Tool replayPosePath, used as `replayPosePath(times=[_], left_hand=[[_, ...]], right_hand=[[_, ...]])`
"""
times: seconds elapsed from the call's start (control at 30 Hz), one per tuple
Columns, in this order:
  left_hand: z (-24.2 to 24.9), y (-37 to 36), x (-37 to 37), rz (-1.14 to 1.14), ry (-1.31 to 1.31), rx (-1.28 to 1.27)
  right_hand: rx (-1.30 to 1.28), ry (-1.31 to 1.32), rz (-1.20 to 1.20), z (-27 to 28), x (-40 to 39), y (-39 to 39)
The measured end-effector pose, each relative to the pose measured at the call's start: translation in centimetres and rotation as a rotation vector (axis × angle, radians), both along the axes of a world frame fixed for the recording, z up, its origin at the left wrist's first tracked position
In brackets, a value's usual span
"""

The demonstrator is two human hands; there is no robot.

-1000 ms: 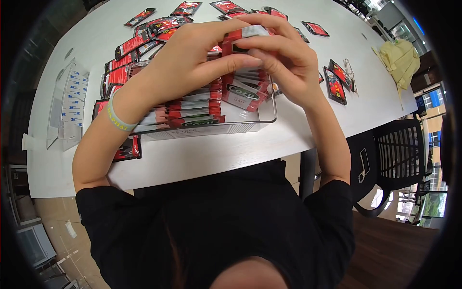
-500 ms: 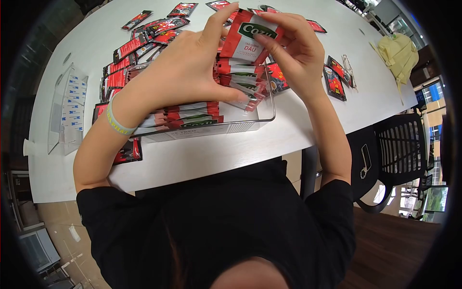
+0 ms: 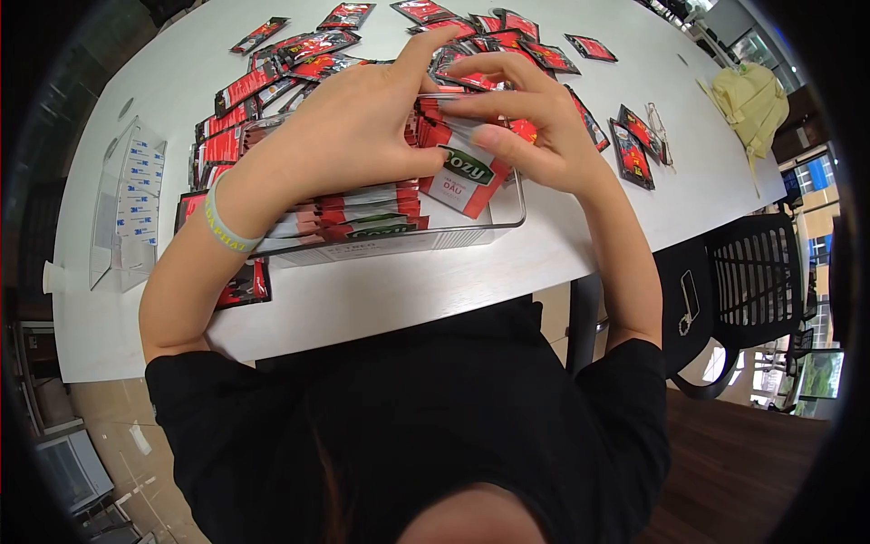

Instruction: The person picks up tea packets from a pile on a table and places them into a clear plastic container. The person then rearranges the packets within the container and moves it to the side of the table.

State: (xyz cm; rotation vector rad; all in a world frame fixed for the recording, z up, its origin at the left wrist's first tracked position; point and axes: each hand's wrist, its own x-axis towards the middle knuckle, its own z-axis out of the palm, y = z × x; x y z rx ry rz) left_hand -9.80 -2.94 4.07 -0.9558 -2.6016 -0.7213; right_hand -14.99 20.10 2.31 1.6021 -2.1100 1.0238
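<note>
A red-and-white Cozy tea sachet (image 3: 462, 184) leans at the front of a sachet stack (image 3: 433, 121) in a clear plastic box (image 3: 381, 243). My left hand (image 3: 358, 127) curves around this stack, its thumb touching the front sachet and its index finger reaching over the far side. Some of its other fingers are hidden. Above the stack's right end, my right hand (image 3: 535, 122) has its fingers apart, with fingertips at the sachets' upper edges. Another row of red sachets (image 3: 367, 213) stands in the box under my left wrist.
Black-and-red packets (image 3: 317, 45) lie scattered behind and left of the box. Two more packets (image 3: 632, 154) lie at right beside glasses (image 3: 660, 131). A clear plastic holder (image 3: 136, 195) stands at left, and a yellow bag (image 3: 748, 100) sits at the table's right edge.
The front Cozy sachet has gone from upright in my right hand down into the box against the stack. My right fingers have spread, and the left thumb has shifted up slightly.
</note>
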Motion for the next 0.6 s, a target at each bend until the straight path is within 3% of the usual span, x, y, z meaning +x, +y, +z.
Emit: replayPosePath(times=[0.07,0.13,0.2,0.27,0.33,0.4,0.47,0.6], left_hand=[[0.1,0.1,0.1,0.008,0.000,0.001],[0.0,0.2,0.0,0.016,0.000,0.005],[-0.2,0.0,-0.1,0.014,0.032,0.007],[0.0,0.0,0.0,0.041,-0.014,-0.013],[0.5,0.2,0.2,0.062,-0.059,-0.035],[1.1,0.2,0.4,0.150,-0.270,-0.049],[0.4,-0.1,0.1,0.136,-0.237,-0.051],[1.0,0.1,0.2,0.162,-0.265,-0.108]], right_hand=[[-0.025,-0.086,0.012,0.5,-0.3,0.6],[0.020,0.043,0.045,0.8,-0.8,1.0],[0.005,-0.118,0.070,0.8,0.3,0.7],[0.138,-0.098,0.046,0.7,0.5,0.4],[0.264,-0.349,0.016,1.3,0.8,-0.3],[0.360,-0.346,-0.089,1.9,1.2,-1.0],[0.510,-0.370,-0.274,3.1,2.2,-2.0],[0.431,-0.153,-0.347,2.2,2.6,-2.1]])
